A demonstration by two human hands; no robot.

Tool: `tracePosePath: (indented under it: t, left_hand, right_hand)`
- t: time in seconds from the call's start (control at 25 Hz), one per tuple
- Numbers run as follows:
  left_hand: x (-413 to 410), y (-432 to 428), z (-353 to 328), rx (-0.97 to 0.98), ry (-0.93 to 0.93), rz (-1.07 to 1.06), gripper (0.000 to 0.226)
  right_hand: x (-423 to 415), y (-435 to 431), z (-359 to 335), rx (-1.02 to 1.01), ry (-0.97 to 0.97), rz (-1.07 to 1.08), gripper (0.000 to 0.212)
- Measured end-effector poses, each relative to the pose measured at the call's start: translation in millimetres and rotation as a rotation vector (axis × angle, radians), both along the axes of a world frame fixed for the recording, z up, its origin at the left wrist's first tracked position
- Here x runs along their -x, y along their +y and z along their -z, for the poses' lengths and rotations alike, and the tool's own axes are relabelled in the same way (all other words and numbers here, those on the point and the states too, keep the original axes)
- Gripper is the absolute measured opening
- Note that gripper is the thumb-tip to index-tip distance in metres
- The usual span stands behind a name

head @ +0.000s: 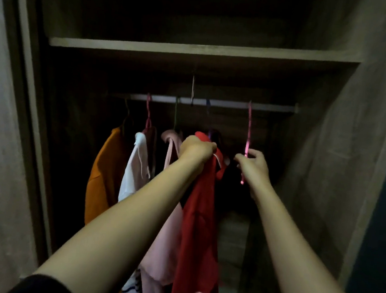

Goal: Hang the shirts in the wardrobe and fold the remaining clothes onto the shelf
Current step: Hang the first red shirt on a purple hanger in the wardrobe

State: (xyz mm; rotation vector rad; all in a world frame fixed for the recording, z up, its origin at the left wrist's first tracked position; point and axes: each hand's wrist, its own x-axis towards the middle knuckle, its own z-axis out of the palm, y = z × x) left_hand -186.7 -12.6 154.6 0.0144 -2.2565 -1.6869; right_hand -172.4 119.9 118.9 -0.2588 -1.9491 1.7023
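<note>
The red shirt (pixel 202 205) hangs from my left hand (pixel 196 150), its collar bunched inside my closed fist. I judge it is not yet hung. Left of that fist, three garments are already on the rail (pixel 226 104): an orange shirt (pixel 102 173), a white shirt (pixel 135 164) and a pink top (pixel 168 226). A striped piece (pixel 131 290) shows under my left forearm. Folding onto the shelf (pixel 195 50) above my hands seems still to come. My right hand (pixel 252 165), just right of the red shirt, pinches a pink hanger (pixel 248 128) hooked on the rail.
</note>
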Motion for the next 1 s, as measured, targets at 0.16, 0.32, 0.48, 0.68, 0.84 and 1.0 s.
tracePosePath:
  t: [0.16,0.32,0.48,0.68,0.84,1.0]
  left_hand:
    - [31.4,19.0,-32.7,0.018,-0.001,-0.035,0.04]
    - [55.5,27.0,-38.1,0.089,-0.097,-0.043,0.035]
    - [58.7,34.9,-23.2,0.184,-0.131,-0.084,0.032]
    - [38.4,33.9,-19.6,0.405,-0.078,-0.078,0.046]
    - [-6.6,3.0,-17.7,0.771,0.275,-0.285,0.06]
    - [-28.7,-40.6,8.1,0.734,0.536,-0.483,0.036]
  right_hand:
    - [-14.1,19.5,-9.3,0.032,0.047,-0.155,0.042]
    - [-21.1,36.0,-16.3,0.025,0.036,-0.243,0.034]
    - [-23.9,44.0,-11.5,-0.002,-0.019,-0.303,0.046]
    - [-38.5,35.9,-13.6,-0.109,-0.011,-0.152,0.067]
    - [-62.7,1.7,-15.1,-0.738,0.376,0.357,0.066]
    - [-51.6,-47.4,-5.2,-0.742,0.35,0.056,0.074]
